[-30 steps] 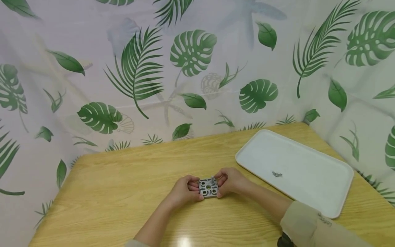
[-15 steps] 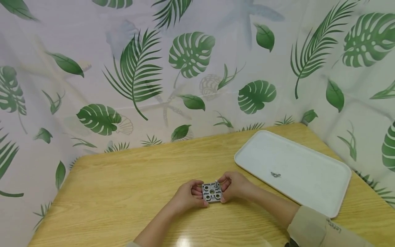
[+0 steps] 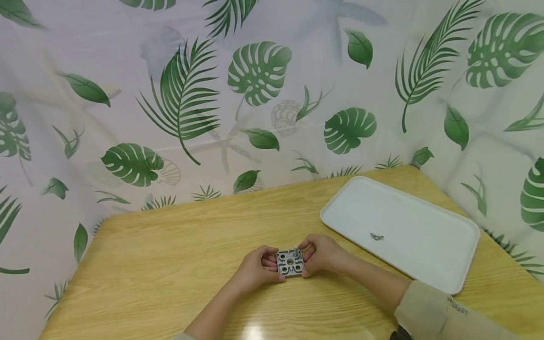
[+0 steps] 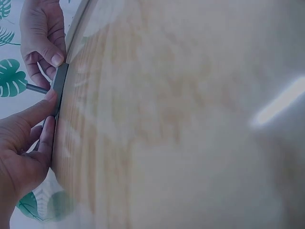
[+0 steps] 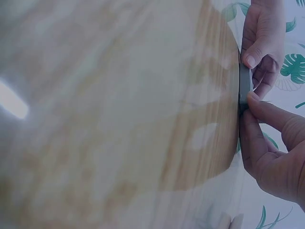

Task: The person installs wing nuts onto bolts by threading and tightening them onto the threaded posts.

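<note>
At the counter (image 3: 170, 259): I'm steadying a square grey plate (image 3: 291, 267), post (image 3: 296, 251) standing at its far-right corner.
Left hand (image 3: 256, 267) and right hand (image 3: 323, 256) pinching opposite sides; next move probably calling for freeing one.

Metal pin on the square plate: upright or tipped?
Upright: the pin rises near one corner of the plate, roughly perpendicular in the left wrist view.

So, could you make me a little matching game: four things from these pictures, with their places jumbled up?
1. square plate
2. grey peg
3. white tray
4. small grey bits

A. lying on the tray
B. gripped by the left hand and right hand
C. standing at one corner of the plate
D. resting on the table, beyond the right forearm

Pairs: 1-B, 2-C, 3-D, 4-A
</note>
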A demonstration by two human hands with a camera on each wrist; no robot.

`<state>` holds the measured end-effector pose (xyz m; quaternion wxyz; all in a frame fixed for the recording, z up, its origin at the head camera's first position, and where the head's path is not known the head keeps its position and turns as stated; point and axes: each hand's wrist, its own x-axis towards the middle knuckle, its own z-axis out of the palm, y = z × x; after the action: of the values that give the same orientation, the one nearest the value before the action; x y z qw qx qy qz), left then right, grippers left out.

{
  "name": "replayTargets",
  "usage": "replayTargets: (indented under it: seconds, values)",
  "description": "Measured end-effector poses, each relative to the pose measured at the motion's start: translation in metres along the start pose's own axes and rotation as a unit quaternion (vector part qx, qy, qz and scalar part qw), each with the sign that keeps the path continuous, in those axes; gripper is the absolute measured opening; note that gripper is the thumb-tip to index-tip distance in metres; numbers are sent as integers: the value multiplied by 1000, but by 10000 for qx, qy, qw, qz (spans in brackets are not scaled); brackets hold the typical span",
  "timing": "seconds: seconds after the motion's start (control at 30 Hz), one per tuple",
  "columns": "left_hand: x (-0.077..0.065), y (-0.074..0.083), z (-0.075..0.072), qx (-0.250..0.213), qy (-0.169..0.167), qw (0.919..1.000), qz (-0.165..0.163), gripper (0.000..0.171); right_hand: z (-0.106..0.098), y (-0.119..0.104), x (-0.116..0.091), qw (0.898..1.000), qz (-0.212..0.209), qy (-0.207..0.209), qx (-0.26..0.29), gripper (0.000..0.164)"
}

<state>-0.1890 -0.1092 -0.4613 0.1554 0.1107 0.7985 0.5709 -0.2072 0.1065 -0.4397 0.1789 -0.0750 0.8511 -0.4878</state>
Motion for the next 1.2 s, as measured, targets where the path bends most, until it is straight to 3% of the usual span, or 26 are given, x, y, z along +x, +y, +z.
replayTargets:
  seconds: [0.43, 0.73, 1.2]
  values:
    - [1, -4, -2, 63, -32, 9999, -72, 67, -5, 0, -3, 9995, -124, -211, -198, 56]
    - [1, -3, -2, -13, -49, 9999, -99, 65, -20, 6, -10, 9921, -746, -295, -968, 30]
    - [-1, -1, -3, -100, -91, 9998, -177, 68, -52, 3, -34, 9739, -1218, 188, -1906, 16]
